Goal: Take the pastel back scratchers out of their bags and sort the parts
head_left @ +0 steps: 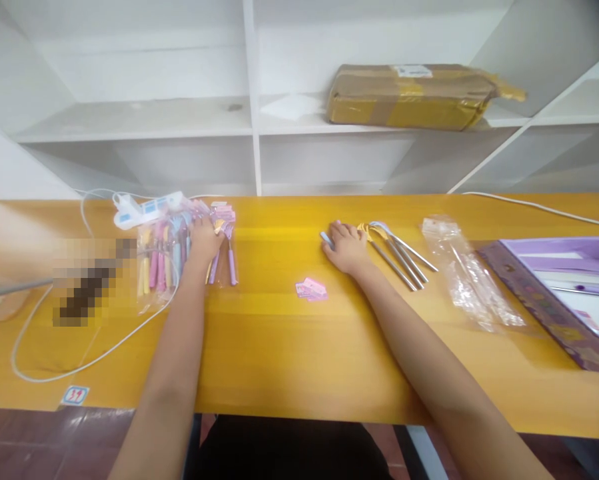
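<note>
pink and yellow bagged sticks [154, 269] are lying far left on the tabletop [269, 353], left hand [205, 239] resting over their right side; fingers unclear, can't tell if gripping. right hand [348, 248] is resting half-curled at a blue handle [326, 239], grip unclear too; metal claw sticks [403, 260] are lying just right of it. step looks like handling both groups; next move is probably calling for a firm pinch on that handle.
</note>
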A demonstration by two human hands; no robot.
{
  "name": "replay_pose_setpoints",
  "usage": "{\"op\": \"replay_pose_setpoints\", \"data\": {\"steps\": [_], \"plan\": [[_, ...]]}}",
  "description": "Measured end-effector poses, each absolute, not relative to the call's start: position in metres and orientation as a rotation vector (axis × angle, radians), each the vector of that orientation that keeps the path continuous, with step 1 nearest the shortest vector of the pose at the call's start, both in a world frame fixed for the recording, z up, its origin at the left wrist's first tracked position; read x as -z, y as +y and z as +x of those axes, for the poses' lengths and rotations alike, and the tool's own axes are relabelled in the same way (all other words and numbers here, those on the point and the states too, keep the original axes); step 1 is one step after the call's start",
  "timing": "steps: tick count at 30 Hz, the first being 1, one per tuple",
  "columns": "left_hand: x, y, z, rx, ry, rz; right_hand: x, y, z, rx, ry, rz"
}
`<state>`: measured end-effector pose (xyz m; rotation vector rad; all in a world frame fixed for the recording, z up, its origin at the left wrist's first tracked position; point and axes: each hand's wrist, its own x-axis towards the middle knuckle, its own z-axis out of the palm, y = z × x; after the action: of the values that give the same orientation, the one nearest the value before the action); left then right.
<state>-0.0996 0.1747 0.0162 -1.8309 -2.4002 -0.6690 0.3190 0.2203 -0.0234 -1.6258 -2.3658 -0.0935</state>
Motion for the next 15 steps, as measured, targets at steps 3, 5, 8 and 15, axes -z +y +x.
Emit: {"op": "replay_pose_setpoints", "data": {"steps": [3, 5, 8, 15], "plan": [[-0.0158, 0.1747, -0.0995, 0.650, -2.381, -1.838, 0.0220, 0.2181, 0.3182, 0.091, -2.324, -1.618], [-0.0150, 0.1748, -0.1000, 0.655, -2.371, -1.843, 0.0209, 0.2156, 0.3183, 0.103, -2.287, -1.612], [-0.0131, 0.1754, -0.1009, 0.685, -2.372, -1.850, 0.0203, 0.2130, 0.3188, 0.140, -2.249, -1.597], [-0.0097, 0.1760, -0.1010, 0.738, -2.429, -1.793, 0.0237, 0.2190, 0.3204, 0.092, -2.316, -1.621]]}}
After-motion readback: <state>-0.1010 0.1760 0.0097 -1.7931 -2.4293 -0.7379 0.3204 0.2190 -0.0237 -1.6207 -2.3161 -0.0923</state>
